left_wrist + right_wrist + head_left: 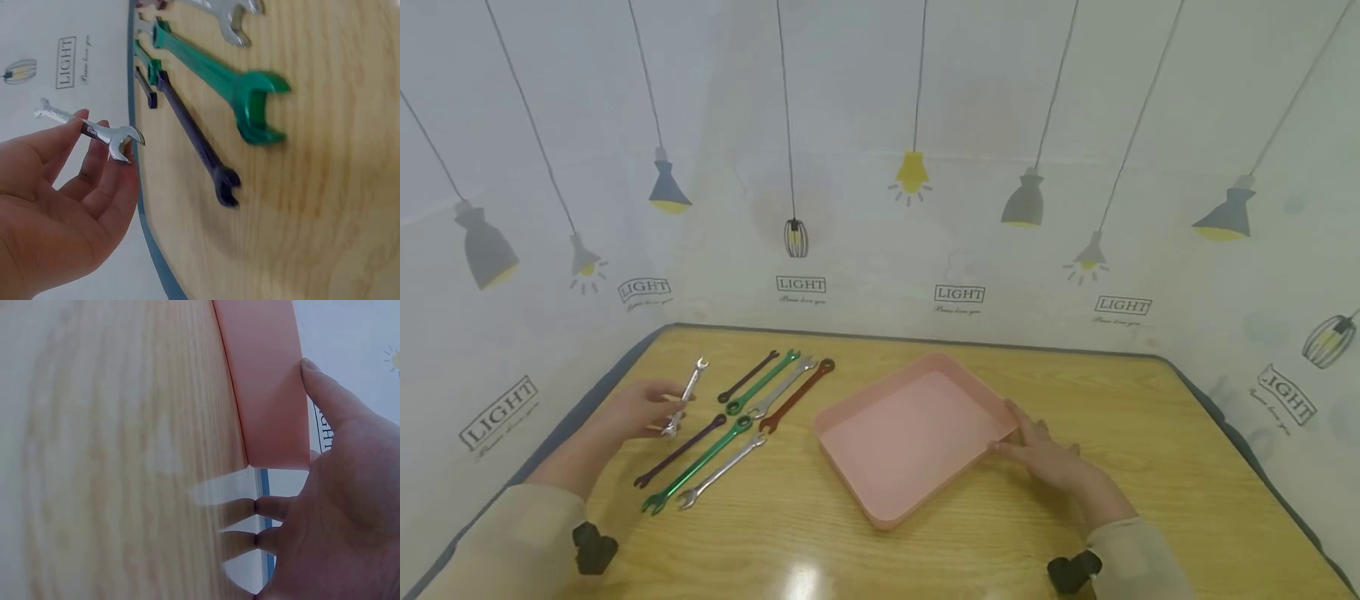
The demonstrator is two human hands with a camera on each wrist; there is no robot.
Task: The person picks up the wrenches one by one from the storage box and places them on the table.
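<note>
My left hand (pixel 643 408) pinches a small silver wrench (pixel 94 128) between thumb and fingers, raised above the table at the left. One open jaw end of it points toward the camera in the left wrist view. Beside this hand lie several wrenches in two rows: a purple wrench (pixel 681 450), a green wrench (pixel 700 462) and a silver wrench (pixel 724 472) in front, with a red wrench (pixel 797 395) among those behind. At the right corner of a pink tray (pixel 831 467), my right hand (pixel 1048 457) rests its thumb on the rim, fingers spread and extended, some touching the table.
The wood-grain table (pixel 992 550) has a dark edge, with a white printed sheet (pixel 880 225) standing around its back and sides. In the back row are also a purple wrench (pixel 748 377), a green wrench (pixel 765 382) and a silver wrench (pixel 782 388).
</note>
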